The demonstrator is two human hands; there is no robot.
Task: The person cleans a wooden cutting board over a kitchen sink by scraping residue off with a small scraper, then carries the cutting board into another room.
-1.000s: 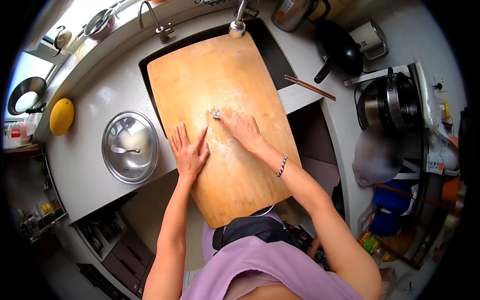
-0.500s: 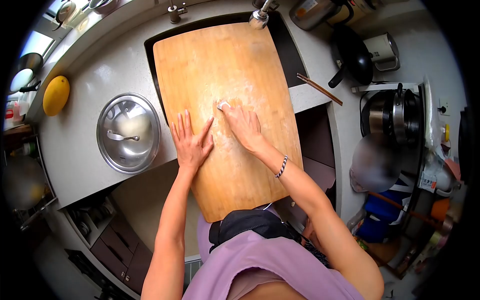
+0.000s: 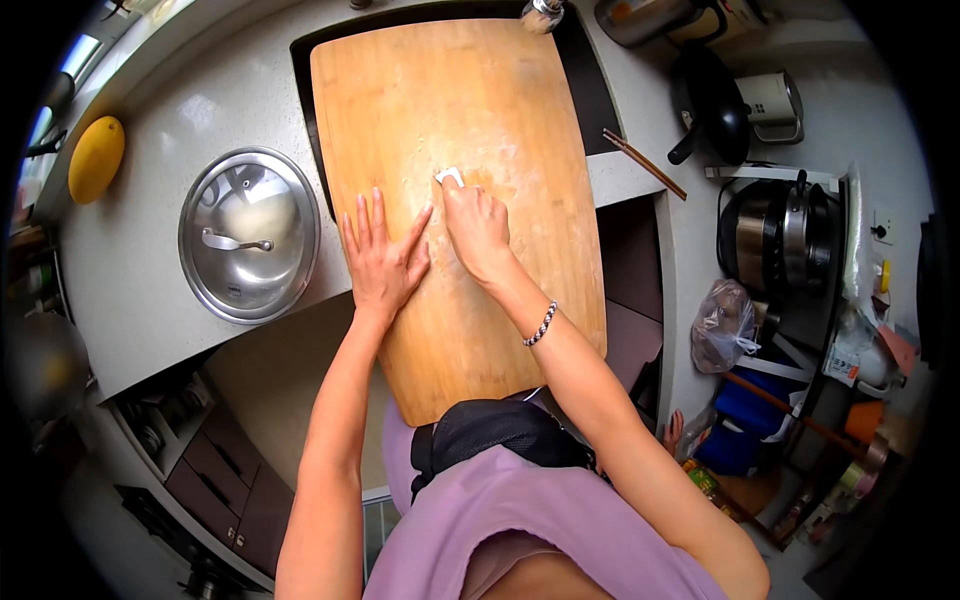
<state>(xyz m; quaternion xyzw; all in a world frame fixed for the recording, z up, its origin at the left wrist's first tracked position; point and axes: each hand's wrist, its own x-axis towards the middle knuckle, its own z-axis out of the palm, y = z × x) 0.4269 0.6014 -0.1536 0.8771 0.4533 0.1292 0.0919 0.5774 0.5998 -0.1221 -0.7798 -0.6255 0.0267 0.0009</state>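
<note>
A large wooden board (image 3: 480, 330) lies over the sink, reaching to my waist, with pale floury smears on its middle. My left hand (image 3: 385, 265) rests flat on the board's left part, fingers spread, with nothing in it. My right hand (image 3: 476, 225) is closed on a small white scraper (image 3: 449, 177) and presses it against the board near the smears. Only the scraper's far end shows; the rest is under my fingers. To the left, a steel bowl (image 3: 190, 255) under a see-through lid (image 3: 235, 205) has a pale round mass inside.
On the counter (image 3: 130, 290) lies a yellow melon-like fruit (image 3: 96, 160). Chopsticks (image 3: 645, 163) rest right of the board, near a black pan (image 3: 715, 105). A faucet head (image 3: 541, 15) hangs at the board's far edge. Another person's hand (image 3: 674, 432) shows at the lower right.
My right hand has turned, and more of the scraper shows at its tip. My left hand stays flat on the board. The whole view has shifted, and the other person's hand appears farther right.
</note>
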